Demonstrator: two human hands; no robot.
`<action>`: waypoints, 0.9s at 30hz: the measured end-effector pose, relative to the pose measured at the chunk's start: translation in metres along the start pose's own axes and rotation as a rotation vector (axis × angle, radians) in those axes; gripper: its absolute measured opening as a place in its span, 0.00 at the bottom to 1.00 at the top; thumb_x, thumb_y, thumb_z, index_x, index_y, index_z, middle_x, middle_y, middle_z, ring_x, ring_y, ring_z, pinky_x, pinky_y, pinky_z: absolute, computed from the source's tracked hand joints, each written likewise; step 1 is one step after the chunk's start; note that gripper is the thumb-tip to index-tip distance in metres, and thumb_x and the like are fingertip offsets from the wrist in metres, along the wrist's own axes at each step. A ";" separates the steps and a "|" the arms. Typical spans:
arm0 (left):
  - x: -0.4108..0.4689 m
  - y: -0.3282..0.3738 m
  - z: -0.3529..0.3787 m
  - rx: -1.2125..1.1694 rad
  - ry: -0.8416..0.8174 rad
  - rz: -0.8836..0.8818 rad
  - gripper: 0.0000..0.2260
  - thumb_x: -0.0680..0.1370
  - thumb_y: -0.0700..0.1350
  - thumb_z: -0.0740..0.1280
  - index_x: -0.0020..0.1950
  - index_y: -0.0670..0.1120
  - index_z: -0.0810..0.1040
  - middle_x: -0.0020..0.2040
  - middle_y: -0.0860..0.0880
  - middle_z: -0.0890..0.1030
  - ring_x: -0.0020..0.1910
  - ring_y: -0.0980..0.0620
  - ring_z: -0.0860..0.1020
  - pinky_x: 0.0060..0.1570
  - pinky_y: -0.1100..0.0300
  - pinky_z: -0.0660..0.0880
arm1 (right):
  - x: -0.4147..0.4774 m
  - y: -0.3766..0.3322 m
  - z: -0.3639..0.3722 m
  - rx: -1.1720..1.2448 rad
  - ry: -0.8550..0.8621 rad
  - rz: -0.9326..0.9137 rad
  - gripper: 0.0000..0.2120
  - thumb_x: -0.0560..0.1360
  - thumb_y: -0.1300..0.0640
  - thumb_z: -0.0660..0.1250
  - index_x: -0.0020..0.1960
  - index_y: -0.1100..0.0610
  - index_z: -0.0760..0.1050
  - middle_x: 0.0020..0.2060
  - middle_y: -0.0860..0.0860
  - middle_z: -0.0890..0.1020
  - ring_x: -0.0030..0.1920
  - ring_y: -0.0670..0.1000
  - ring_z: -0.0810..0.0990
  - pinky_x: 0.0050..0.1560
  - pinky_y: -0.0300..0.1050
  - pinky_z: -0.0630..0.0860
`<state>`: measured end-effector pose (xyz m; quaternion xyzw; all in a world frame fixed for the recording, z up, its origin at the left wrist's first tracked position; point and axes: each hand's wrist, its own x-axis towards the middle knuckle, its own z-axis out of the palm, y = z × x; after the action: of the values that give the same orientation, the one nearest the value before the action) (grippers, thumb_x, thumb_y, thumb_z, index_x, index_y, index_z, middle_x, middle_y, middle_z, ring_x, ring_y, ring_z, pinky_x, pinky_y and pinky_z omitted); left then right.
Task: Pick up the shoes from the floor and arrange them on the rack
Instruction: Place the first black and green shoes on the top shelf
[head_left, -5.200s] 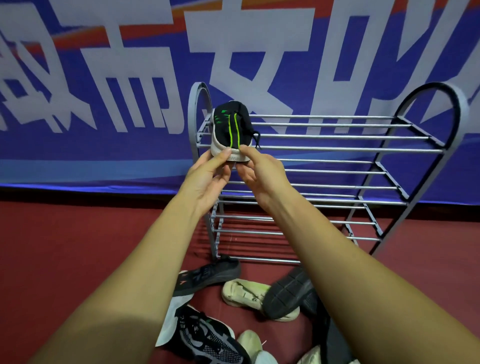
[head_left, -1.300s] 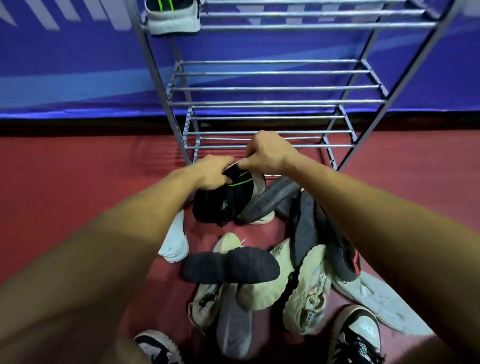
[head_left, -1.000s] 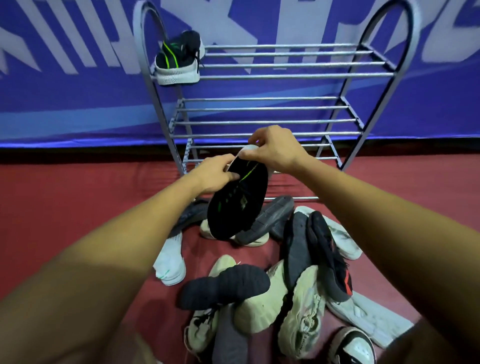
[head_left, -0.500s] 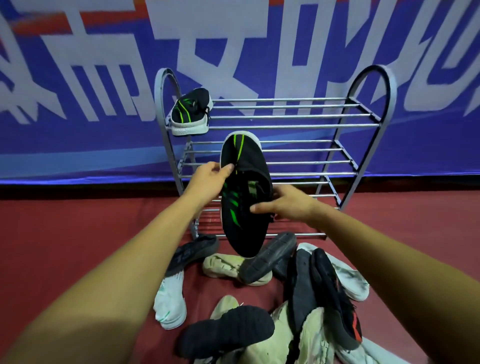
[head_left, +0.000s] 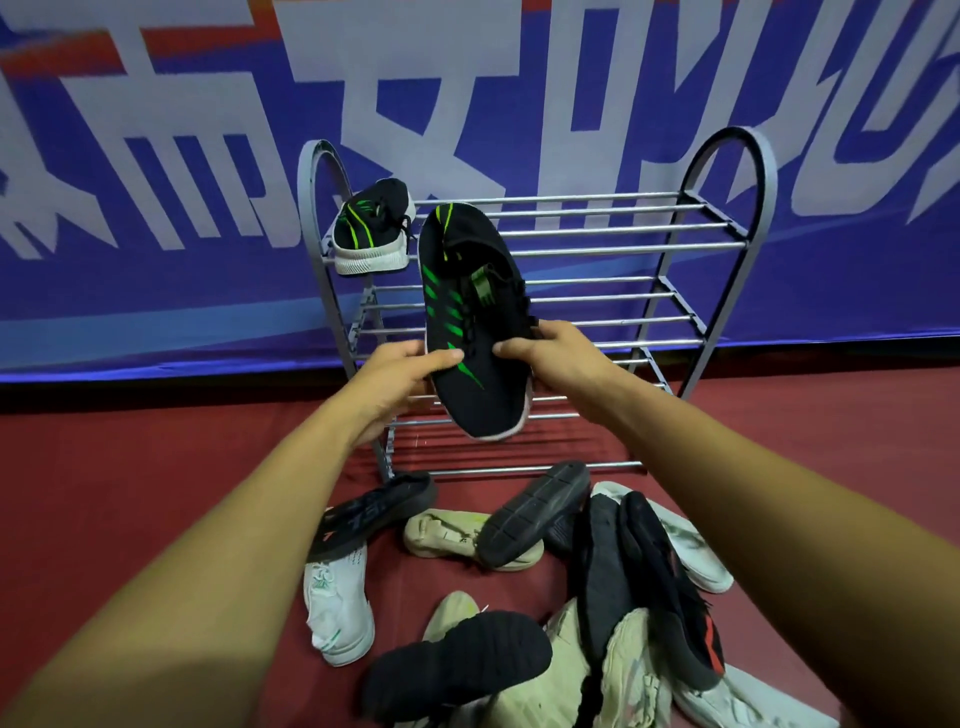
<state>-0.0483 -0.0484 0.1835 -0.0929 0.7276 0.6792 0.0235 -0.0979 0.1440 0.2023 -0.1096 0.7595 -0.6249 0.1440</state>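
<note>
While left hand (head_left: 400, 379), right hand (head_left: 561, 353) clasp shoe (head_left: 467, 291) midway, heel above grip.

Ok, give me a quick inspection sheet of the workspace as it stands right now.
Surface: red floor, with the rack standing on it.
Job's things: grey rack; one black-and-green shoe on its top tier, left end; matching shoe held in the air in front of the rack; pile of shoes on the floor in front, several sole-up.
Clutter: nothing seen.
Hands: left hand and right hand both grip the matching shoe by its sides.
Cables: nothing seen.
Surroundings: blue banner with white characters behind the rack.
</note>
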 end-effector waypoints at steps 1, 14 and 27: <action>-0.002 0.000 -0.002 -0.072 -0.035 -0.047 0.10 0.74 0.46 0.73 0.53 0.44 0.83 0.47 0.46 0.86 0.45 0.52 0.82 0.51 0.56 0.75 | 0.004 -0.003 0.003 0.067 0.003 0.011 0.08 0.77 0.64 0.69 0.55 0.59 0.80 0.47 0.54 0.84 0.44 0.50 0.82 0.41 0.38 0.77; 0.013 0.023 -0.012 -0.405 0.123 0.017 0.04 0.76 0.42 0.70 0.50 0.49 0.81 0.47 0.49 0.82 0.41 0.55 0.78 0.38 0.64 0.74 | 0.010 -0.026 0.023 0.324 -0.044 0.010 0.14 0.77 0.50 0.71 0.57 0.60 0.79 0.29 0.47 0.76 0.25 0.44 0.69 0.32 0.39 0.63; 0.025 0.028 0.006 -0.503 0.177 0.067 0.03 0.76 0.49 0.73 0.44 0.52 0.82 0.38 0.55 0.83 0.43 0.56 0.79 0.46 0.58 0.69 | 0.022 -0.026 0.023 0.439 -0.043 -0.057 0.07 0.76 0.56 0.72 0.50 0.56 0.75 0.32 0.54 0.75 0.31 0.46 0.77 0.30 0.36 0.65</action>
<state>-0.0784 -0.0438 0.2063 -0.1306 0.5380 0.8282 -0.0866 -0.1103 0.1103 0.2222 -0.1102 0.5984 -0.7766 0.1631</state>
